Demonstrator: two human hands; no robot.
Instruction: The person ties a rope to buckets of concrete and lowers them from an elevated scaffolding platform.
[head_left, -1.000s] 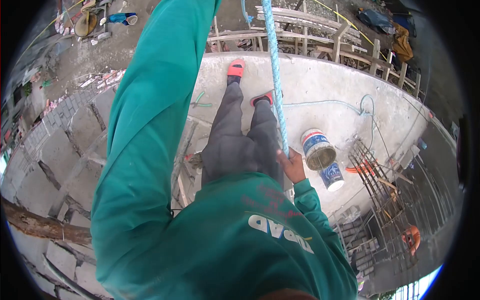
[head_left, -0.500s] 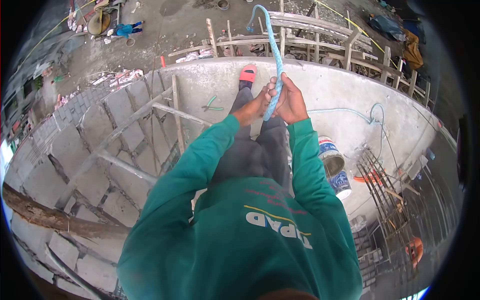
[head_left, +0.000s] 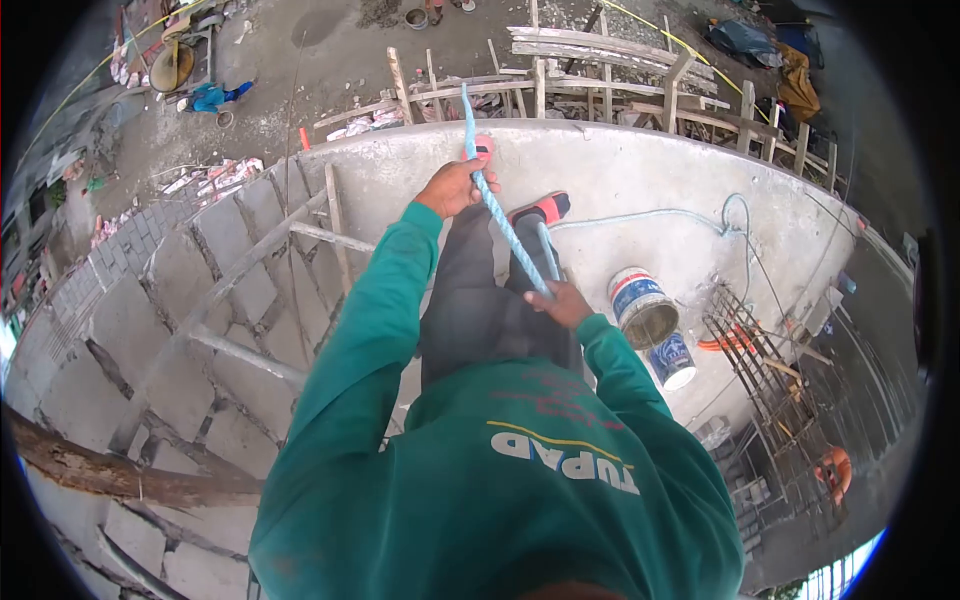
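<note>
1. Rope (head_left: 503, 220), blue and twisted, runs taut on a slant between my two hands, above my legs. A short stretch carries on past my left hand toward the slab's edge.
2. My left hand (head_left: 455, 188) is reached out ahead, fingers clamped round the rope.
3. My right hand (head_left: 560, 303) sits close to my body, fingers closed tight on the rope's lower part.
4. I stand on a concrete slab (head_left: 650, 165), one red sandal (head_left: 540, 208) just beside the rope.
5. Two buckets (head_left: 642, 308) stand touching, near my right hand.
6. A block wall (head_left: 180, 300) drops away on my left.
</note>
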